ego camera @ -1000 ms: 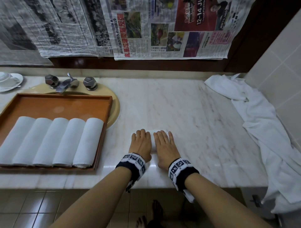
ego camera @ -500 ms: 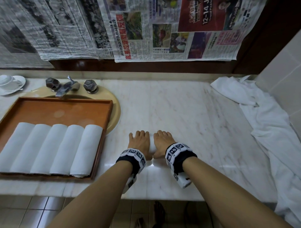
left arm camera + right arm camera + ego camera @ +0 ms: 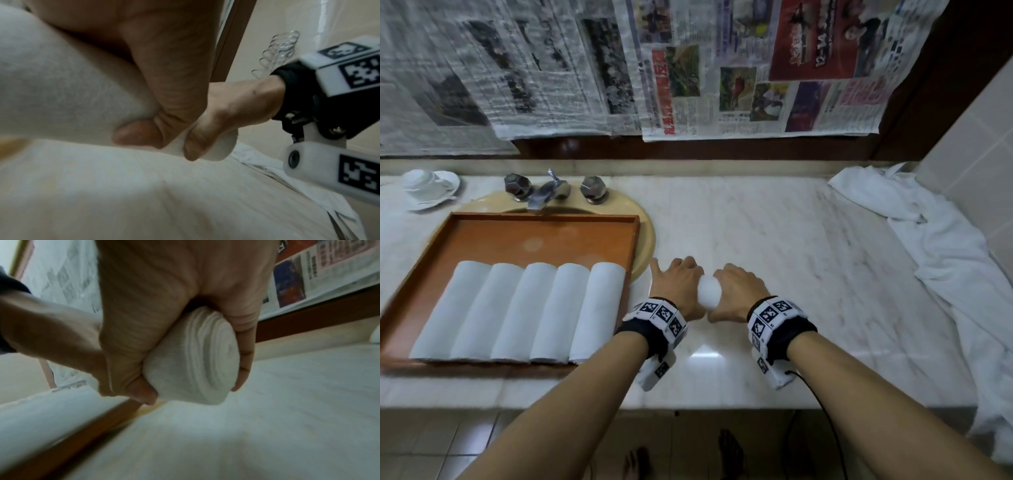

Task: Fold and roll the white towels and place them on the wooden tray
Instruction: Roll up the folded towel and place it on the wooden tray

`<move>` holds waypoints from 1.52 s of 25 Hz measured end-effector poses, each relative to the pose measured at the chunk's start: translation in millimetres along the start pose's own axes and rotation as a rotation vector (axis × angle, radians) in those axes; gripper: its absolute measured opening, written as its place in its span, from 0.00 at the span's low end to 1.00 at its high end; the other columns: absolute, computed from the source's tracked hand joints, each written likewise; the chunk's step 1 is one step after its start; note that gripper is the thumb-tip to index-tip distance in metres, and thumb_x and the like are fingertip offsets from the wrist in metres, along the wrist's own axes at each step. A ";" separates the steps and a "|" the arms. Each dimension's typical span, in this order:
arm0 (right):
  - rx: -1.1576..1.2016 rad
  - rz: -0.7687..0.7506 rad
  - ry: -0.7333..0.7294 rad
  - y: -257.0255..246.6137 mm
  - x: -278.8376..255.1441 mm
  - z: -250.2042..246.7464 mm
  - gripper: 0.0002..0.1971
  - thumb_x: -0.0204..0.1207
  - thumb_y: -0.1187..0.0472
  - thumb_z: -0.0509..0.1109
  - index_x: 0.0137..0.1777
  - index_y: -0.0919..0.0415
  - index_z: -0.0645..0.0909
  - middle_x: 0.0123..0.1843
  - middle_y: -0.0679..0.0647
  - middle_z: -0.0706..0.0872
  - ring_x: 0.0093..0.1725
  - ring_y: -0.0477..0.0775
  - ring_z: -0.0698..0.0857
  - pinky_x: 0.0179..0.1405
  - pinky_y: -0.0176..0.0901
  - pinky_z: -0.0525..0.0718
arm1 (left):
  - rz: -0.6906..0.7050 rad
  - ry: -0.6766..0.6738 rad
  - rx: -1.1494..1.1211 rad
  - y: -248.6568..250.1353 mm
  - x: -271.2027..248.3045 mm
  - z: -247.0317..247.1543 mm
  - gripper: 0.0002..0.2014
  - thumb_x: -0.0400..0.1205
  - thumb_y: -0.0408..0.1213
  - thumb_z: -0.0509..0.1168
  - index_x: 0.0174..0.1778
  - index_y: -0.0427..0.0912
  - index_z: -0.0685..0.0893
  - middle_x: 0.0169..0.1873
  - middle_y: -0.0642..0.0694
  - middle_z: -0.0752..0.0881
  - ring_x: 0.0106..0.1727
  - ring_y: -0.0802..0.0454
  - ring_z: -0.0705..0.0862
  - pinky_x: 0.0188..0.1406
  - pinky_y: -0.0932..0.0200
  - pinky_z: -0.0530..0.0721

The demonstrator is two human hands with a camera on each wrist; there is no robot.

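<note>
White rolled cotton towel point(image 3: 709, 295) sits clasped at both ends, left hand point(image 3: 678, 283) and right hand point(image 3: 736, 291) each in a curled grip, above the marble table point(image 3: 791, 240), beside the wooden tray point(image 3: 544, 240).

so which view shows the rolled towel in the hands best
The right wrist view: the rolled towel shows its spiral end, with the right hand gripping it. The head view shows only a small white patch between both hands. The left wrist view shows its blurred side under the left hand.
</note>
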State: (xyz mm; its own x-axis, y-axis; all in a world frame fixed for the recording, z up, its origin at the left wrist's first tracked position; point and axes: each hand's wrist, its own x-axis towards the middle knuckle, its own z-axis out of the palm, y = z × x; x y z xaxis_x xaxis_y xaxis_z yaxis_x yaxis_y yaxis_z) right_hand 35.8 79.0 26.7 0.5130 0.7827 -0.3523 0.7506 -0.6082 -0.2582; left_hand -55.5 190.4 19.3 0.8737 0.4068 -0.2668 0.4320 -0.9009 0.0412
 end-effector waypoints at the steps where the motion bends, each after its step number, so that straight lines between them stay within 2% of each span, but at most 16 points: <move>1: 0.021 0.003 0.036 -18.2 2.4 -5.9 0.31 0.55 0.42 0.82 0.56 0.53 0.77 0.52 0.50 0.79 0.46 0.56 0.82 0.42 0.47 0.82 | 0.009 0.046 0.021 -17.5 -5.4 -12.2 0.26 0.67 0.57 0.71 0.59 0.52 0.77 0.56 0.53 0.79 0.63 0.50 0.76 0.67 0.33 0.65; 5: 0.117 0.005 0.169 -95.6 18.7 -19.9 0.29 0.53 0.42 0.78 0.55 0.48 0.76 0.49 0.47 0.83 0.45 0.54 0.82 0.39 0.44 0.80 | 0.000 0.115 0.065 -92.9 -28.4 -53.7 0.19 0.69 0.58 0.67 0.51 0.53 0.76 0.49 0.55 0.82 0.57 0.50 0.79 0.60 0.40 0.65; 7: 0.221 0.011 0.268 -132.6 25.6 -16.8 0.37 0.57 0.43 0.78 0.68 0.47 0.72 0.58 0.47 0.79 0.54 0.54 0.80 0.46 0.47 0.81 | -0.054 0.094 0.048 -135.9 -34.5 -66.6 0.19 0.70 0.61 0.65 0.49 0.54 0.75 0.49 0.56 0.82 0.56 0.51 0.78 0.61 0.39 0.65; 9: 0.421 0.060 0.355 -162.0 35.8 0.2 0.44 0.62 0.47 0.77 0.78 0.46 0.61 0.66 0.49 0.73 0.61 0.55 0.77 0.54 0.52 0.82 | -0.142 0.063 0.026 -177.9 -32.7 -73.7 0.15 0.71 0.57 0.64 0.49 0.54 0.77 0.48 0.55 0.83 0.56 0.50 0.80 0.63 0.38 0.65; 11: 0.587 0.141 0.309 -185.4 46.9 28.4 0.41 0.65 0.46 0.73 0.78 0.46 0.61 0.68 0.52 0.75 0.62 0.58 0.80 0.58 0.56 0.82 | -0.215 0.015 0.020 -213.0 -28.0 -72.6 0.11 0.71 0.48 0.64 0.48 0.53 0.77 0.45 0.52 0.83 0.54 0.48 0.81 0.63 0.38 0.64; 15: 0.773 0.288 0.045 -202.9 57.8 78.2 0.40 0.69 0.33 0.65 0.77 0.51 0.64 0.72 0.56 0.77 0.68 0.60 0.79 0.67 0.55 0.78 | -0.252 -0.111 -0.001 -243.9 -9.6 -60.3 0.08 0.73 0.41 0.63 0.47 0.47 0.78 0.39 0.50 0.79 0.48 0.46 0.77 0.64 0.38 0.63; 19: 0.871 0.315 0.003 -202.8 57.0 94.5 0.37 0.77 0.36 0.65 0.80 0.53 0.61 0.74 0.54 0.77 0.69 0.59 0.78 0.70 0.55 0.76 | -0.234 -0.109 -0.040 -251.5 21.8 -52.0 0.05 0.74 0.43 0.64 0.39 0.47 0.77 0.36 0.49 0.81 0.43 0.46 0.79 0.64 0.37 0.64; 22: 0.932 0.303 0.022 -202.7 55.8 99.4 0.37 0.75 0.35 0.65 0.81 0.48 0.60 0.74 0.52 0.77 0.69 0.58 0.78 0.71 0.55 0.75 | -0.233 -0.180 -0.121 -266.8 47.8 -28.0 0.06 0.75 0.41 0.65 0.44 0.43 0.81 0.40 0.48 0.84 0.45 0.45 0.82 0.67 0.43 0.71; 23: 0.940 0.301 0.028 -202.9 56.4 100.3 0.40 0.72 0.32 0.65 0.81 0.48 0.60 0.74 0.52 0.77 0.70 0.57 0.78 0.71 0.56 0.75 | -0.193 -0.241 -0.126 -272.5 55.1 -20.1 0.07 0.75 0.38 0.66 0.46 0.42 0.83 0.42 0.47 0.86 0.45 0.46 0.84 0.59 0.53 0.80; 24: 0.944 0.304 0.026 -203.2 57.1 101.2 0.45 0.67 0.28 0.63 0.81 0.47 0.59 0.74 0.52 0.77 0.70 0.58 0.77 0.71 0.56 0.75 | -0.173 -0.315 -0.112 -279.0 60.2 -13.3 0.06 0.75 0.36 0.67 0.45 0.40 0.84 0.40 0.48 0.87 0.42 0.49 0.85 0.43 0.65 0.83; 26: 0.944 0.310 0.026 -202.8 58.5 104.6 0.50 0.60 0.25 0.60 0.82 0.47 0.57 0.74 0.52 0.76 0.70 0.58 0.77 0.72 0.57 0.74 | -0.148 -0.409 -0.088 -287.4 67.9 -6.9 0.02 0.75 0.32 0.68 0.38 0.37 0.83 0.29 0.49 0.82 0.27 0.59 0.82 0.16 0.72 0.72; 27: 0.943 0.305 0.029 -202.8 58.2 104.6 0.51 0.60 0.25 0.60 0.82 0.47 0.57 0.74 0.52 0.76 0.71 0.58 0.77 0.72 0.58 0.74 | -0.136 -0.416 -0.091 -287.3 68.1 -9.4 0.04 0.74 0.31 0.68 0.35 0.38 0.81 0.27 0.48 0.79 0.22 0.59 0.79 0.13 0.72 0.69; 29: 0.946 0.306 0.022 -203.2 58.2 102.7 0.52 0.59 0.24 0.60 0.83 0.48 0.57 0.75 0.53 0.76 0.71 0.58 0.77 0.72 0.58 0.74 | -0.079 -0.357 -0.154 -281.8 64.0 -17.0 0.04 0.72 0.34 0.67 0.41 0.44 0.81 0.33 0.47 0.81 0.29 0.53 0.80 0.21 0.70 0.76; 32: 0.916 0.322 0.007 -206.7 59.2 98.5 0.52 0.60 0.25 0.58 0.83 0.50 0.55 0.75 0.55 0.75 0.72 0.60 0.76 0.72 0.58 0.73 | -0.111 -0.271 -0.144 -273.2 59.6 -17.2 0.14 0.69 0.41 0.63 0.49 0.45 0.83 0.44 0.45 0.86 0.43 0.46 0.84 0.44 0.55 0.87; 36: 0.886 0.345 -0.035 -209.3 58.0 96.8 0.51 0.64 0.27 0.56 0.85 0.52 0.51 0.77 0.59 0.73 0.73 0.62 0.74 0.73 0.58 0.72 | -0.113 -0.268 -0.080 -263.0 44.8 -23.0 0.09 0.77 0.42 0.61 0.44 0.40 0.78 0.39 0.44 0.80 0.41 0.46 0.77 0.37 0.59 0.75; 38: 0.880 0.355 -0.042 -209.2 58.7 95.6 0.48 0.70 0.28 0.58 0.85 0.53 0.50 0.77 0.59 0.72 0.74 0.62 0.73 0.73 0.59 0.72 | -0.124 -0.256 -0.065 -260.9 45.5 -21.7 0.13 0.81 0.43 0.58 0.52 0.39 0.81 0.50 0.41 0.81 0.51 0.43 0.78 0.46 0.56 0.76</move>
State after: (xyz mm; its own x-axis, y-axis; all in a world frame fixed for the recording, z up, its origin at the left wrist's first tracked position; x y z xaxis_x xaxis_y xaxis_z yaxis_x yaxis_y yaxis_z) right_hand -130.9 239.6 -26.0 0.6230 0.5380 -0.5678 -0.0379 -0.7043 -0.7089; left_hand -123.6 447.2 17.3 0.7317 0.4546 -0.5080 0.5531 -0.8315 0.0526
